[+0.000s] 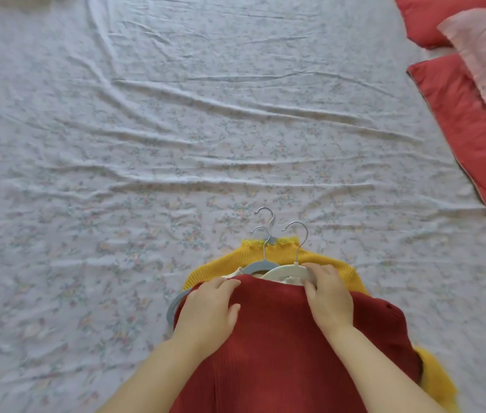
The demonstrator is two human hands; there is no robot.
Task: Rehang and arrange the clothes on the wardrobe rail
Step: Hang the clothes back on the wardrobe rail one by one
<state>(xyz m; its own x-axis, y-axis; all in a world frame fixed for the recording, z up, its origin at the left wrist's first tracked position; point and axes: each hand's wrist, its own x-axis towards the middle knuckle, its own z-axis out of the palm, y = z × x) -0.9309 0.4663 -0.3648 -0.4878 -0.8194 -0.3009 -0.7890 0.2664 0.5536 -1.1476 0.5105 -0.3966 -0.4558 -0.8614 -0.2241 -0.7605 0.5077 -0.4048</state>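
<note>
The white hanger (283, 271), hook (297, 231) pointed away, is gripped by the right hand (329, 296); the red top (280, 338) is pinched by the left hand (209, 308).

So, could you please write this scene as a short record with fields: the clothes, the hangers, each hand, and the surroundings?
surface: floral bed sheet, wrinkled
top garment: red garment, lying over yellow sweater
hangers: white hanger and grey hanger at the red neckline; three metal hooks show
left hand: grips the red garment's upper edge
right hand: fingers pinch the white hanger
aside: red and pink pillows, upper right
</note>
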